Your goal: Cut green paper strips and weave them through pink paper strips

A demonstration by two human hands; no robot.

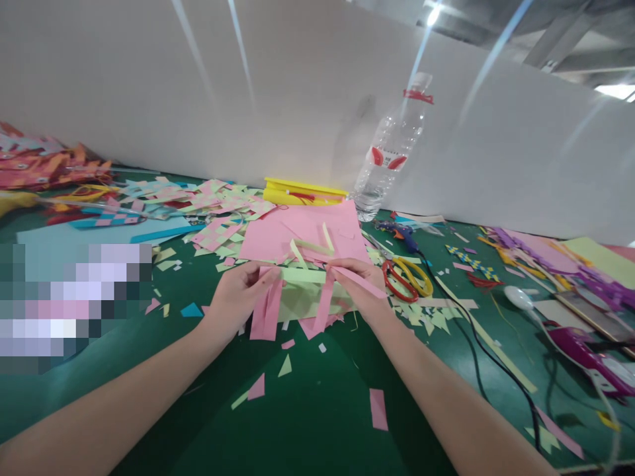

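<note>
My left hand (238,294) pinches the left end of a pale green paper strip (302,276) together with pink strips (266,311) that hang down. At the strip's right end, my right hand (360,284) is closed on another pink strip (325,304), which hangs below the green one; a pink end sticks out over the fingers. Beneath and behind the strips lies light green paper (310,301). A pink sheet (302,231) with narrow green strips on it is just beyond both hands.
Red and yellow scissors (409,279), a glue gun (399,233) and its black cable lie to the right. A bottle (387,152) leans against the wall. Woven paper pieces (218,205) are piled back left; a magenta device (592,357) sits far right. Scraps dot the green table (198,423).
</note>
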